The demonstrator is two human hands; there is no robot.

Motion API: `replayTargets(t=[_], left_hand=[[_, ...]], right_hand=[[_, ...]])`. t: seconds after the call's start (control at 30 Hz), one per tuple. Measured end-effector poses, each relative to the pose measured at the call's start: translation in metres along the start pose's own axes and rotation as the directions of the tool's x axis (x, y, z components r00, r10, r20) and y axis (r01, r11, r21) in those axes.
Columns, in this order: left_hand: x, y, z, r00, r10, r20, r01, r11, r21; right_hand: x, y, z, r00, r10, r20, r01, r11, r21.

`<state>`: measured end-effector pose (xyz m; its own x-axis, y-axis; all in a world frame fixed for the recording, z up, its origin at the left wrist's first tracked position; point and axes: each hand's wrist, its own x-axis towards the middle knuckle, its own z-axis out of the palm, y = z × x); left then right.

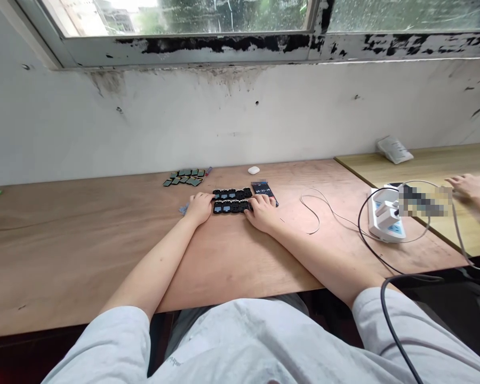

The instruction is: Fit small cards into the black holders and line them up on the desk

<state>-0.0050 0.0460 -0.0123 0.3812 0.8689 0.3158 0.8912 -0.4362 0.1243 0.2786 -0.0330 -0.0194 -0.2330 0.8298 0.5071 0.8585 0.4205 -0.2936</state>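
Observation:
Two rows of small black square parts (232,200), some with blue faces, lie side by side on the wooden table (84,245). My left hand (200,207) rests curled against the left end of the rows. My right hand (262,211) lies at their right end, fingers bent onto the nearer row. Whether either hand grips a part is hidden by the fingers. A phone (264,190) with a timer on its screen lies just behind my right hand.
A pile of dark green-grey chips (185,177) sits behind the rows, with a white earbud case (253,170) to its right. A white power strip (385,214) with cables lies at the right. Another person's hand (470,186) rests on the neighbouring table.

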Motion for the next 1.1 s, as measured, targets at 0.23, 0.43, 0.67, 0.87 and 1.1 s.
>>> replayTargets(t=[0.23,0.43,0.67,0.87,1.1], left_hand=[[-0.017,-0.022,-0.008,0.994,-0.073,-0.084,0.07,0.997,-0.043],[-0.039,-0.072,-0.025,0.941,-0.325,-0.088,0.329,0.944,0.026],[-0.038,-0.075,-0.022,0.955,-0.293,-0.05,0.295,0.954,0.047],[-0.038,-0.073,-0.018,0.972,-0.214,-0.093,0.211,0.977,-0.039],[-0.039,-0.074,-0.018,0.962,-0.132,-0.237,0.101,0.985,-0.139]], right_hand=[[-0.003,0.002,0.002,0.998,0.023,-0.055,-0.027,0.997,-0.073],[-0.003,-0.01,-0.012,0.993,0.058,0.099,-0.034,0.974,-0.225],[-0.004,-0.014,-0.018,0.994,-0.099,0.044,0.104,0.983,-0.151],[-0.007,-0.013,-0.017,0.864,-0.488,0.122,0.471,0.871,0.142],[-0.007,-0.011,-0.017,0.783,-0.587,0.205,0.524,0.801,0.291]])
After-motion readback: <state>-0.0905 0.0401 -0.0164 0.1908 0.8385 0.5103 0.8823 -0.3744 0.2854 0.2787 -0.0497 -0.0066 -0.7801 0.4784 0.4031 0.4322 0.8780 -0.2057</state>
